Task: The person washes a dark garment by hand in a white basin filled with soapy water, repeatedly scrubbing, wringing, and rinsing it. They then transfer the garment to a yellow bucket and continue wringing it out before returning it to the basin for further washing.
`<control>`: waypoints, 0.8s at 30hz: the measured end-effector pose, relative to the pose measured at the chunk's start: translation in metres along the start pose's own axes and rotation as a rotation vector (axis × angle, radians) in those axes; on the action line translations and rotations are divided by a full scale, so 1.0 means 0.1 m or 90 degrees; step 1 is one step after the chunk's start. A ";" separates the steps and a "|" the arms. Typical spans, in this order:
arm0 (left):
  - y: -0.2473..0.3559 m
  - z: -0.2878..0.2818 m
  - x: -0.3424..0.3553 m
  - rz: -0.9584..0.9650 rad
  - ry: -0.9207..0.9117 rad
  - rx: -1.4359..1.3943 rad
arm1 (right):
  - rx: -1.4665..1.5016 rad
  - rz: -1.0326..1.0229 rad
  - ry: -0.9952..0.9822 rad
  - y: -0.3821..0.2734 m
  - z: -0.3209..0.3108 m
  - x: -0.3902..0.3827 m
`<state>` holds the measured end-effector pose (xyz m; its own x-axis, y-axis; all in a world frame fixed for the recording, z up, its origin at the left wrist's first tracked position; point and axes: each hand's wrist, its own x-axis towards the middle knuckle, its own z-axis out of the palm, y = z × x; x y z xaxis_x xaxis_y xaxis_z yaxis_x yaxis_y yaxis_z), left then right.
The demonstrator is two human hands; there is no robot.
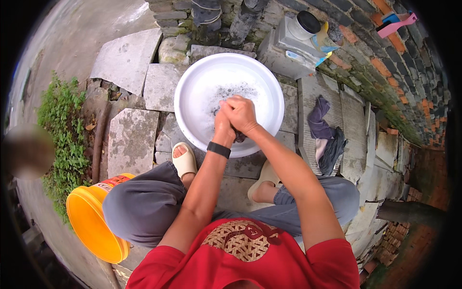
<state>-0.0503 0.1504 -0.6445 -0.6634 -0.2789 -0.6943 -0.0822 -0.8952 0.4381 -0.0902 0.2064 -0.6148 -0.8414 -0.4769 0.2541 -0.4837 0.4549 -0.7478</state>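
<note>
The left hand (223, 127) and right hand (242, 113) are clenched together, apparently around a dark cloth (239, 137) over the white basin's (180, 103) near side; the grip hides most of it. Short, firm rubs kept low should limit splashing.

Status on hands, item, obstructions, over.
Left hand and right hand clenched together over white washbasin. Dark item, likely cloth, partly showing between them. Hands block the rest.
</note>
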 end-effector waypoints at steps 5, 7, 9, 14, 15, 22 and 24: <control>-0.13 0.16 -0.09 -0.019 0.027 0.076 | -0.126 0.038 0.075 0.24 -0.21 0.08; -0.10 0.01 0.14 0.003 -0.007 0.030 | -0.033 -0.018 0.088 0.03 -0.09 -0.01; -0.17 -0.35 0.33 0.141 -0.499 -0.312 | 0.019 -0.072 0.051 -0.39 0.05 -0.14; -0.02 0.07 -0.03 -0.033 -0.049 -0.013 | 0.018 0.056 0.102 0.05 -0.03 0.08; -0.11 0.20 -0.17 -0.014 -0.007 0.021 | -0.033 0.068 0.097 0.23 -0.13 0.15; 0.07 -0.37 0.40 0.064 -0.506 -0.186 | 0.070 -0.069 0.073 -0.43 0.06 -0.03; 0.13 -0.34 0.32 0.032 -0.427 -0.147 | 0.004 -0.049 0.046 -0.51 -0.01 -0.07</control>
<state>-0.0470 0.1181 -0.6807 -0.9833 -0.1133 -0.1425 0.0704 -0.9584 0.2765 -0.0595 0.1874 -0.5777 -0.8175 -0.4541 0.3541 -0.5457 0.4144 -0.7284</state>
